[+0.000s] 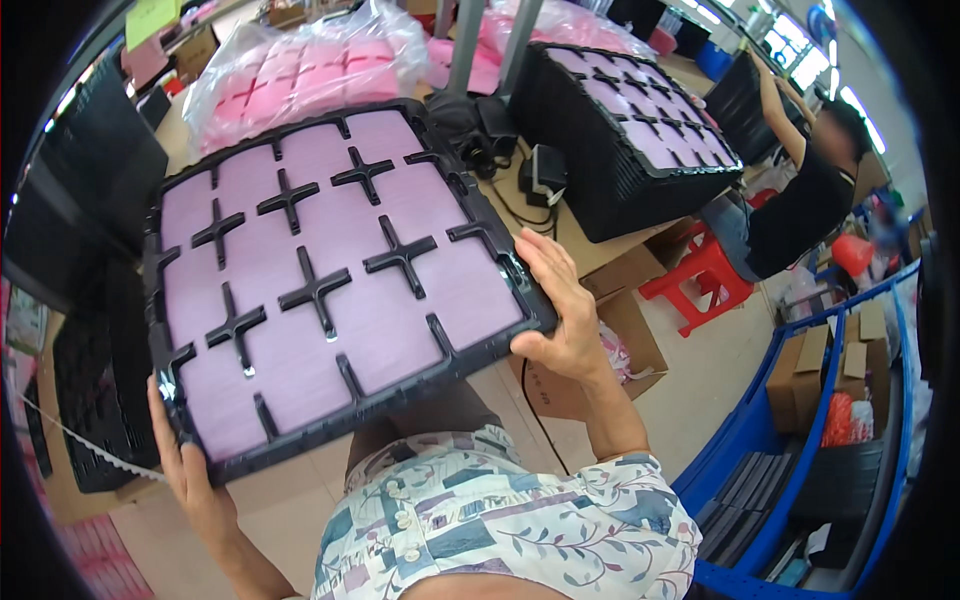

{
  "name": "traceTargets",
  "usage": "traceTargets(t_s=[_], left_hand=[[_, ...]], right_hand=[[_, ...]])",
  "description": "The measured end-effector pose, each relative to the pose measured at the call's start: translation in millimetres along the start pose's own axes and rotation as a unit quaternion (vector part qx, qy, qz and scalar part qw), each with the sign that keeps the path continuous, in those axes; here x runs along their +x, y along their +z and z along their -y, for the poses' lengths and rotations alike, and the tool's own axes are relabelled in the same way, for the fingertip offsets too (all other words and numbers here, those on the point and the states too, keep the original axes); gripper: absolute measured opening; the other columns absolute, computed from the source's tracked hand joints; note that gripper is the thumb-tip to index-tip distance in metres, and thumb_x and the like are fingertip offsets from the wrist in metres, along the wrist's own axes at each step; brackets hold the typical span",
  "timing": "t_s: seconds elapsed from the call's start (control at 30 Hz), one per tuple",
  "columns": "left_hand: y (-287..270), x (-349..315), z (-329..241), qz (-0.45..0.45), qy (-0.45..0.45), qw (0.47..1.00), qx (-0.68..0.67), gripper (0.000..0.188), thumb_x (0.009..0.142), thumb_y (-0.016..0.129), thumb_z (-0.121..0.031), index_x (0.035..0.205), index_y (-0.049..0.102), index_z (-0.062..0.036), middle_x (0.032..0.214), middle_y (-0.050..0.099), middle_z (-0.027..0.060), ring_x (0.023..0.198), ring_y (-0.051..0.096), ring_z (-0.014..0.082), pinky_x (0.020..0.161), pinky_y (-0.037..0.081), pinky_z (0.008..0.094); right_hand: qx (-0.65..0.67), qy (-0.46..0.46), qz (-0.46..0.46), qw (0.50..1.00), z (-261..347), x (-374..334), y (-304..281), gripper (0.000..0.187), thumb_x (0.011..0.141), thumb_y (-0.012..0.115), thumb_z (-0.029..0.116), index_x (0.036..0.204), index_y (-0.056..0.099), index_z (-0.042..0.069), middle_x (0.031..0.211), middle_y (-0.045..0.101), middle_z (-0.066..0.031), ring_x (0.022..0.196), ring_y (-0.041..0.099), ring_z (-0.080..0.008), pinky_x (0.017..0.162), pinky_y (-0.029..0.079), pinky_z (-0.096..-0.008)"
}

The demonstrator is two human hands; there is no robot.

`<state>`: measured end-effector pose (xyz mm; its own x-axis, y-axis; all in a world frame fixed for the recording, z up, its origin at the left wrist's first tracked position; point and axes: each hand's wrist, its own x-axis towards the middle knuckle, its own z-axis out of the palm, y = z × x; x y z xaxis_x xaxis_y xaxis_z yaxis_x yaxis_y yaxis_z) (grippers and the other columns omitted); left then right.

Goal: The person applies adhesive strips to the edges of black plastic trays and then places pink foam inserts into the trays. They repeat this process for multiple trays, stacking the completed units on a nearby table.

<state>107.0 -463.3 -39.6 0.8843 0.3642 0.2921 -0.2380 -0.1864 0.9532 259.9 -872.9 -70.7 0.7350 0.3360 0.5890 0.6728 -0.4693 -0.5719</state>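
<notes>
A black plastic compartment tray (295, 452) is held up in front of me, tilted, with its far edge over the table. Flat pale-purple sheets (290, 245) fill its compartments, and black cross-shaped dividers stand between them. My left hand (190, 470) grips the near left corner, its fingers along the side. On the right, my right hand (562, 310) clasps the side rim near the front corner, thumb toward me and fingers along the edge. The undersides of both grips are hidden by the tray.
Beyond the tray lies a clear plastic bag (310, 65) over pink trays. A tall stack of black trays (610, 150) stands on the table at right, beside a small black box (545, 172). Right of it, a person (810, 200) sits by a red stool (700, 275). Blue shelving (740, 430) holds cartons.
</notes>
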Motion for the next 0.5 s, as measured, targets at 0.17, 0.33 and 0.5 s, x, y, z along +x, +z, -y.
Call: traceTargets(t_s=[0.17, 0.33, 0.5], left_hand=[[61.4, 20.1, -45.1, 0.064, 0.127, 0.988, 0.057, 0.091, 0.095, 0.05, -0.054, 0.153, 0.02, 0.0105, 0.161, 0.024, 0.021, 0.148, 0.027, 0.0297, 0.12, 0.019, 0.0406], [220.2, 125.3, -54.4, 0.233, 0.186, 0.953, 0.046, 0.076, 0.095, 0.061, -0.027, 0.152, 0.026, 0.0088, 0.159, 0.028, 0.0241, 0.151, 0.022, 0.0291, 0.121, 0.015, 0.037], [380.7, 176.9, -12.7, 0.198, 0.177, 0.964, 0.005, 0.083, 0.092, 0.067, -0.038, 0.15, 0.029, 0.0082, 0.152, 0.039, 0.0261, 0.142, 0.037, 0.0318, 0.117, 0.027, 0.0349]], right_hand=[[0.044, 0.025, -0.167, 0.985, 3.4, -15.7, -64.4, 0.102, 0.078, 0.066, 0.071, 0.136, 0.051, -0.012, 0.142, 0.051, -0.0247, 0.136, 0.046, -0.036, 0.114, 0.033, -0.0449], [-0.06, 0.048, -0.252, 0.965, -73.2, -24.1, -190.1, 0.08, 0.092, 0.055, 0.055, 0.137, 0.051, -0.011, 0.141, 0.054, -0.02, 0.136, 0.046, -0.0291, 0.114, 0.031, -0.0376], [-0.072, 0.127, -0.224, 0.964, -161.1, -2.1, -269.2, 0.059, 0.093, 0.057, 0.033, 0.139, 0.054, -0.003, 0.141, 0.056, -0.016, 0.136, 0.046, -0.0235, 0.115, 0.028, -0.033]])
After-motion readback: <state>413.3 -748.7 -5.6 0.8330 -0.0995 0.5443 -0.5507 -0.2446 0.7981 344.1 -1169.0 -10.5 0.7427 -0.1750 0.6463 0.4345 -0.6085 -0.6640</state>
